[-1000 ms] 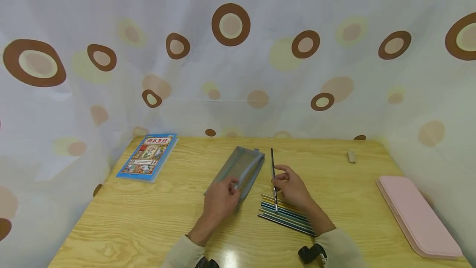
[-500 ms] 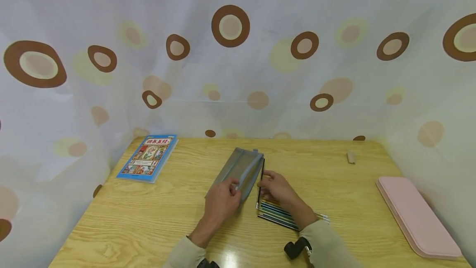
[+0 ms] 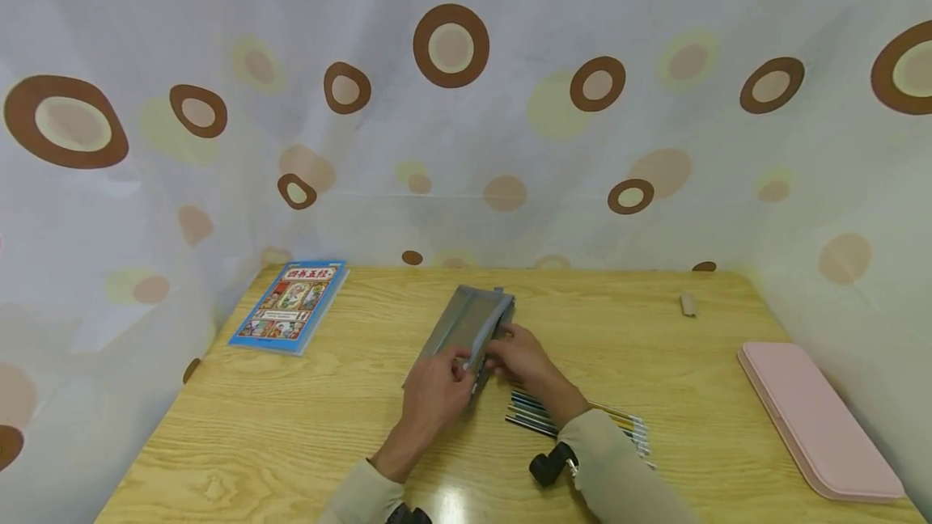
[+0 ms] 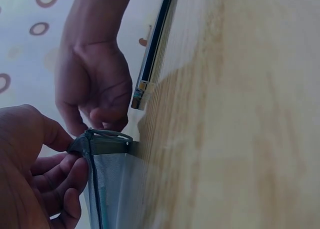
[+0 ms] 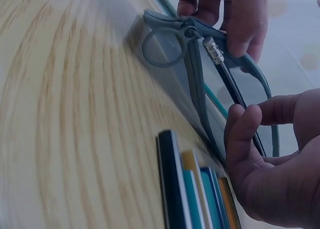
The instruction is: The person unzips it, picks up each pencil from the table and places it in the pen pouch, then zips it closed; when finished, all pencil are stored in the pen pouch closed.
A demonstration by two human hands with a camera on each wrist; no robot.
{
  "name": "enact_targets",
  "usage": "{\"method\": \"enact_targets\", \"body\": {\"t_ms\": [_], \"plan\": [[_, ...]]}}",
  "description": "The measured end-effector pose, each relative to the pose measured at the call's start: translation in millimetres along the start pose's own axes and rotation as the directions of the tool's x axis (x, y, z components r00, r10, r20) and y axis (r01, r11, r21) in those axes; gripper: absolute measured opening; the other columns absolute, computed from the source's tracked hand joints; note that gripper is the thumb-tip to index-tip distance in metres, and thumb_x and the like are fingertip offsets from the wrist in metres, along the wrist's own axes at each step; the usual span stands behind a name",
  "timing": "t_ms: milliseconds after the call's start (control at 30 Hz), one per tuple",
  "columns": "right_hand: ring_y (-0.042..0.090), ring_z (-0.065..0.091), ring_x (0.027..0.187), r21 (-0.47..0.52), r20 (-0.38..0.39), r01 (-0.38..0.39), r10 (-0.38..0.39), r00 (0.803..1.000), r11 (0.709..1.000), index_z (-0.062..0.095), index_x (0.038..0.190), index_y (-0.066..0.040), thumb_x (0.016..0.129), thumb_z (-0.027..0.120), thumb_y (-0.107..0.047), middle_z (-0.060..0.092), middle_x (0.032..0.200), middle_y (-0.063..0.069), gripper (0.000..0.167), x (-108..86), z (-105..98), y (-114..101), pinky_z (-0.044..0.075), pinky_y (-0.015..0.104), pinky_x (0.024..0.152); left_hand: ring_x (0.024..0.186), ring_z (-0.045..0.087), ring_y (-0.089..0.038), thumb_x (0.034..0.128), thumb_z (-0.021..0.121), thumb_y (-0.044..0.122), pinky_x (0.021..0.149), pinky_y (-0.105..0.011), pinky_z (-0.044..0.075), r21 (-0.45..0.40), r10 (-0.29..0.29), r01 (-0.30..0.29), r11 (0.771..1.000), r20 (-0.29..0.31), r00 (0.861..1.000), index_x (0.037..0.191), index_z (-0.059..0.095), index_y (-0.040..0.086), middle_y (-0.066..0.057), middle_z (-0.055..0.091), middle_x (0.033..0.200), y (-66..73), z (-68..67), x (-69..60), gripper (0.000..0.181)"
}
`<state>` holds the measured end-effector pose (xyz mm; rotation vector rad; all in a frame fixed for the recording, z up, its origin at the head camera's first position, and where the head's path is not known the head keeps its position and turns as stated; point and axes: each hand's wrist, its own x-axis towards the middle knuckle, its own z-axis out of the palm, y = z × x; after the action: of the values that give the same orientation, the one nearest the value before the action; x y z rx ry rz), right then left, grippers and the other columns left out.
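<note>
A grey-blue mesh zip pouch [image 3: 460, 318] lies slantwise on the table. My left hand [image 3: 437, 386] pinches its zipped edge near the front end, thumb and fingers curled on the rim in the left wrist view. In the right wrist view the pouch's zipper stands open, with a ring pull [image 5: 165, 48] hanging beside it. My right hand [image 3: 526, 361] pinches a dark pencil [image 5: 232, 84] between thumb and fingers at that opening. Its metal-banded eraser end points toward my left hand; its other end is hidden. Several pencils [image 3: 530, 415] lie side by side under my right forearm.
A blue-covered book [image 3: 291, 307] rests at the back left of the wooden table [image 3: 277, 435]. On the right lies a pink case [image 3: 819, 419], with a small beige block [image 3: 688, 305] behind it. Patterned curtain [image 3: 510, 128] encloses the back and sides.
My right hand has carried the dark pencil leftward from above the loose pencils to the pouch opening. My left hand keeps its pinch on the pouch edge in nearly the same place.
</note>
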<state>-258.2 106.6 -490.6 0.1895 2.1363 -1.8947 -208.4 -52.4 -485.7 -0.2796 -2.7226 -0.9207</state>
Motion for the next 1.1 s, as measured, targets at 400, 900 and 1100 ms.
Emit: {"method": "enact_targets", "body": {"t_ms": [400,900,1100], "plan": [[0.016,0.065,0.078,-0.009,-0.01,0.037,-0.037,0.999,0.999,0.047,0.135,-0.001,0.092,0.049,-0.003,0.065,0.112,0.021,0.044,5.5,12,2,0.055,0.029,0.064,0.052,0.044,0.0,0.0798,0.06,0.02,0.047,-0.019,0.036,-0.025,-0.024,0.025,0.999,0.038,0.999,0.106,0.071,0.015,0.012,0.061,0.069,3.9,-0.6,-0.2,0.029],[0.017,0.067,0.08,-0.109,0.05,0.098,-0.093,0.994,0.989,0.053,0.137,-0.008,0.092,0.055,-0.009,0.069,0.109,0.012,0.045,-4.4,-13,1,0.054,0.029,0.064,0.05,0.044,0.0,0.0801,0.064,0.019,0.046,-0.018,0.036,-0.019,-0.009,0.009,1.0,0.005,1.0,0.104,0.071,0.015,0.01,0.062,0.068,1.1,-1.6,-0.4,0.025],[0.016,0.065,0.089,-0.291,0.045,0.193,-0.189,0.981,0.937,0.057,0.132,-0.009,0.089,0.057,-0.009,0.069,0.11,0.009,0.043,-15.4,-29,4,0.051,0.028,0.068,0.051,0.045,0.0,0.08,0.063,0.02,0.047,-0.019,0.036,-0.016,-0.02,0.02,1.0,-0.002,1.0,0.102,0.072,0.016,0.011,0.063,0.068,0.6,-3.6,0.1,0.024]]}}
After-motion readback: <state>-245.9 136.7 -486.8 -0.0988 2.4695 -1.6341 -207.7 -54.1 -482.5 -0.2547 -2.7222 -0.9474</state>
